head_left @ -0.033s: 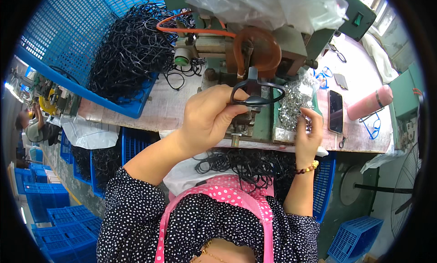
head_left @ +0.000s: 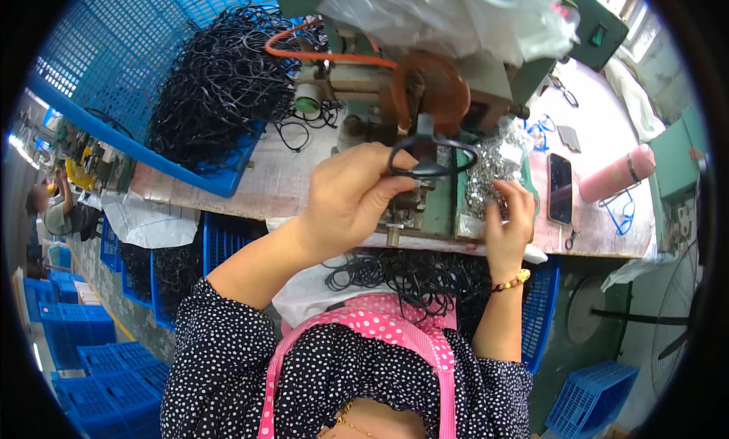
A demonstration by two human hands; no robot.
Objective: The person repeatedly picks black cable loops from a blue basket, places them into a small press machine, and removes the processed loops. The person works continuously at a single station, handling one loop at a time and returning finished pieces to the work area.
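Note:
My left hand (head_left: 351, 187) is closed on a black eyeglass frame (head_left: 454, 170), pinching its near side between thumb and fingers. The frame is held up in front of a bench machine (head_left: 357, 131), whose metal fixture sits partly behind it. My right hand (head_left: 510, 220) hovers at a green-edged tray (head_left: 461, 225) heaped with small shiny metal parts (head_left: 490, 162). Its thumb and bent fingers stand apart, somewhat blurred, over the near part of the heap. I see nothing held in them, though the fingertips are partly hidden.
A blue crate (head_left: 144, 146) full of thin black frames stands at the left. On the right lie a phone (head_left: 560, 188), a pink bottle (head_left: 619, 173) and blue glasses (head_left: 624, 215). Black frames (head_left: 402, 276) rest over my lap. A fan (head_left: 676, 317) stands at the right edge.
My right hand has shifted slightly left and down over the metal parts, its fingers bending more. The left hand and the eyeglass frame have hardly moved.

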